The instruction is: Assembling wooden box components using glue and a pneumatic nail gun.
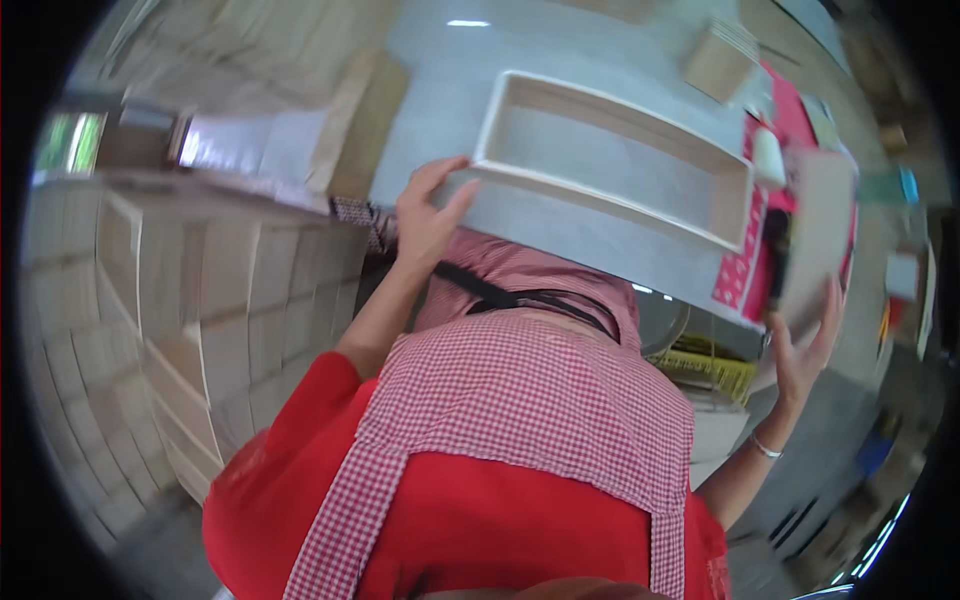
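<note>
A rectangular wooden frame (610, 198) with pale edges, open in the middle, lies on the grey-white table. My left hand (430, 212) is at its near left corner, with thumb and fingers apart; the index fingertip reaches the corner, and I cannot tell how firmly it touches. On the right, my right hand (803, 348) has thumb and fingers about the near end of a pale flat board (818, 235). That board is tilted and blurred, over a pink patterned cloth (738, 275) at the table's right end.
A white bottle-like object (768, 158) stands by the frame's right end. Small stacked wooden pieces (722, 62) lie farther back. Wooden boxes or panels (225, 270) are piled at my left, and a wooden block (358, 125) sits on the table's left side. A yellow basket (705, 372) is below the table.
</note>
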Demonstrator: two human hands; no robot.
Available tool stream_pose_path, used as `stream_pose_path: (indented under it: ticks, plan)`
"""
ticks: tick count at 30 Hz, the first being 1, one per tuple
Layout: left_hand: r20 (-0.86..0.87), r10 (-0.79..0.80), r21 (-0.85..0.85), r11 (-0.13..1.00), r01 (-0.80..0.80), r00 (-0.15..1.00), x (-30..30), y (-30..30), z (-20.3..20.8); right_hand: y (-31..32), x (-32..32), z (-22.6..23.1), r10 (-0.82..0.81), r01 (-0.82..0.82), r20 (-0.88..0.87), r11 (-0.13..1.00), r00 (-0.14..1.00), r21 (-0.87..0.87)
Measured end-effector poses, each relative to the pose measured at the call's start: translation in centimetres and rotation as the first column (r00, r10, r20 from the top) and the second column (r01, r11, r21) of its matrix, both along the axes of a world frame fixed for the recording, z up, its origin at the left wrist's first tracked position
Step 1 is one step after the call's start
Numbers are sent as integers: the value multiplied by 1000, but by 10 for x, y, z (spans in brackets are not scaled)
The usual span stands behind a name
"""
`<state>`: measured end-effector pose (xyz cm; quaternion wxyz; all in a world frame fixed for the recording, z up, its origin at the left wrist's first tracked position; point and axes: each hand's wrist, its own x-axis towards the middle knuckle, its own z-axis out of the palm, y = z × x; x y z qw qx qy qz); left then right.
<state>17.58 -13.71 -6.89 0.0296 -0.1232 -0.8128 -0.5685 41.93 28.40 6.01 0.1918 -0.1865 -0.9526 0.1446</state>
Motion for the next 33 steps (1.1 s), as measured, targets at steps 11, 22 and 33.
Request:
stream_pose_path:
  ticks: [11,22,33]
  plan:
    - [-133,44,-220,973,-73,990,-1,-6,38,-104,-217,9,730,-758,250,652,636,21]
    - [-294,-54,-343,938,-52,954,-10,1,55,-90,-220,-2,708,-739,288,674,645,-2]
    - [-351,-96,-357,933,-39,931,-16,6,54,-85,-223,-23,717,-759,279,647,638,73]
